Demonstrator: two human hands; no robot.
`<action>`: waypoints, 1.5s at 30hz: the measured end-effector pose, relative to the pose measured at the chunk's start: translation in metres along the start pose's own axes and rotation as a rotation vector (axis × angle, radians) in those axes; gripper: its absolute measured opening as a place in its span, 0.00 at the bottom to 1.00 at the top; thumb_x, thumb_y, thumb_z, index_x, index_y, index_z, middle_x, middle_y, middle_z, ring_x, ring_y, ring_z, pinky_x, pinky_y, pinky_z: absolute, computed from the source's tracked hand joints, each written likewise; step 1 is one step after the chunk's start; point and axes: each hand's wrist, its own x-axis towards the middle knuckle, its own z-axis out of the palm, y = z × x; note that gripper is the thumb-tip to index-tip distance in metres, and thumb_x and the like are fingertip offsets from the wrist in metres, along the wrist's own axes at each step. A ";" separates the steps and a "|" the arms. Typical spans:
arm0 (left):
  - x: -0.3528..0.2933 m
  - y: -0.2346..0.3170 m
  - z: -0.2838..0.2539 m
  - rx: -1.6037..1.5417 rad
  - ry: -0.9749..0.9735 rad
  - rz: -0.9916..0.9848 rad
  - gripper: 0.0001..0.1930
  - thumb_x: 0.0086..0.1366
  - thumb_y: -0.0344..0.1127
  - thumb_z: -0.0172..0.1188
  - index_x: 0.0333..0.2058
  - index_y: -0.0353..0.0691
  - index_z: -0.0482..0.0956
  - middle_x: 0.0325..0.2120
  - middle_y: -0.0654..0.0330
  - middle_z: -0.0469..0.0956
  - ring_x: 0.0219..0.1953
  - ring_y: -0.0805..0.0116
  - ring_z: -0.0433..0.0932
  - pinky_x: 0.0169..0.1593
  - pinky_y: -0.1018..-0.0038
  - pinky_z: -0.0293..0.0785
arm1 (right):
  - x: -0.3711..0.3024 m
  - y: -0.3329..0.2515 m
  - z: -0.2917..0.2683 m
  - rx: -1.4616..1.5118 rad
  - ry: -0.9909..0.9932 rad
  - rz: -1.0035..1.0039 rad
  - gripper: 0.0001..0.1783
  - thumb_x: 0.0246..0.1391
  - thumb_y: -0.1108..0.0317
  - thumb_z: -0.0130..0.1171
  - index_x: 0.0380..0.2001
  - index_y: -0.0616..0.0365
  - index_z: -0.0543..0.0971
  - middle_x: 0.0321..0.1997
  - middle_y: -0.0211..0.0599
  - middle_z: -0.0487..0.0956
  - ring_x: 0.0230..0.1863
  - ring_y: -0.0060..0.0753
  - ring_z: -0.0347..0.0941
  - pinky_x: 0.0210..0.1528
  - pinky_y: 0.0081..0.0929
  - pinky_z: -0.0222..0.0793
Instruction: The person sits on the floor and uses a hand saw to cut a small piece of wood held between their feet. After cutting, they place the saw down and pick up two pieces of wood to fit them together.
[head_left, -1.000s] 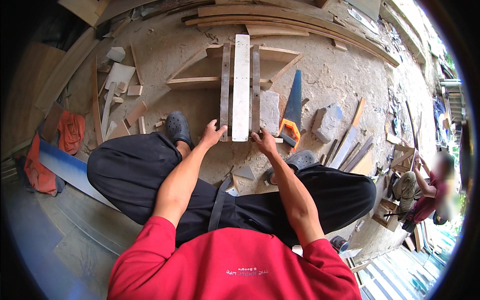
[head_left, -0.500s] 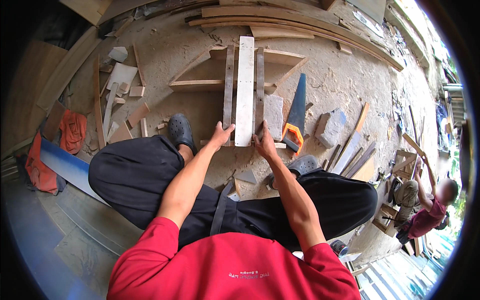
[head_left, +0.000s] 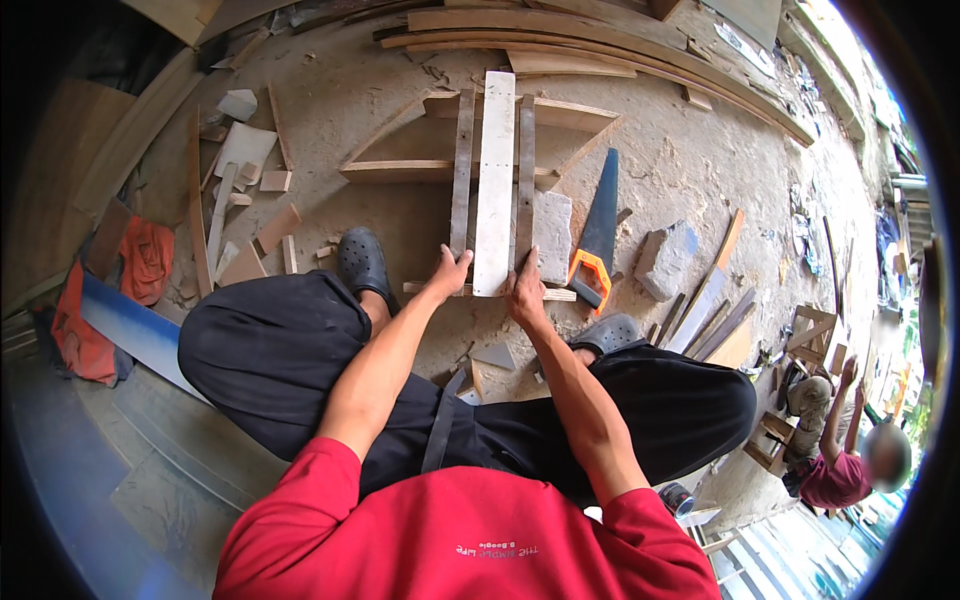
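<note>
Between my knees a long pale wooden board (head_left: 494, 190) lies lengthwise, flanked by two narrow dark wooden strips, the left strip (head_left: 462, 180) and the right strip (head_left: 525, 180). They rest across a low wooden frame (head_left: 400, 172) and, at the near end, a short crosspiece (head_left: 425, 288). My left hand (head_left: 446, 274) is closed on the near end of the left strip, thumb toward the board. My right hand (head_left: 526, 293) is closed round the near end of the right strip, its index finger lying along it. The undersides of both grips are hidden.
A handsaw (head_left: 600, 215) with an orange handle lies to the right, beside a flat stone block (head_left: 553, 235) and a grey block (head_left: 666, 260). Offcuts (head_left: 275, 228) are scattered at left. Long planks (head_left: 580, 38) lie at the far side. A co-worker (head_left: 840, 470) sits at far right.
The scene ahead has shifted slightly rightward in view. My right fingers have closed more round the strip's end; my left hand stays at its strip. The co-worker has moved lower and lowered their arms.
</note>
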 end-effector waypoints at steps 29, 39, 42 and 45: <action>-0.006 0.007 0.000 -0.036 -0.052 -0.019 0.47 0.67 0.56 0.48 0.65 0.21 0.36 0.67 0.34 0.41 0.71 0.47 0.41 0.71 0.65 0.40 | 0.004 -0.006 -0.017 0.006 -0.130 0.161 0.44 0.58 0.65 0.48 0.69 0.63 0.36 0.45 0.70 0.69 0.40 0.72 0.69 0.44 0.56 0.66; -0.008 0.013 -0.026 -0.010 -0.124 0.000 0.48 0.61 0.60 0.57 0.61 0.18 0.52 0.61 0.33 0.58 0.64 0.48 0.60 0.64 0.64 0.59 | 0.008 -0.008 -0.023 -0.158 -0.130 0.107 0.43 0.59 0.60 0.49 0.68 0.67 0.40 0.42 0.70 0.74 0.41 0.67 0.73 0.45 0.55 0.68; -0.008 0.003 -0.030 0.018 0.012 0.092 0.39 0.61 0.55 0.59 0.56 0.21 0.64 0.51 0.36 0.72 0.55 0.52 0.72 0.56 0.64 0.68 | 0.005 -0.008 -0.035 -0.222 -0.134 0.066 0.44 0.60 0.55 0.50 0.67 0.68 0.42 0.38 0.67 0.77 0.41 0.64 0.74 0.45 0.53 0.68; -0.003 -0.012 -0.042 -0.031 0.077 0.248 0.30 0.62 0.50 0.59 0.51 0.25 0.71 0.39 0.43 0.80 0.42 0.58 0.80 0.46 0.67 0.74 | 0.004 -0.007 -0.045 -0.055 -0.160 0.163 0.41 0.61 0.53 0.50 0.66 0.67 0.48 0.35 0.66 0.78 0.39 0.64 0.75 0.46 0.49 0.68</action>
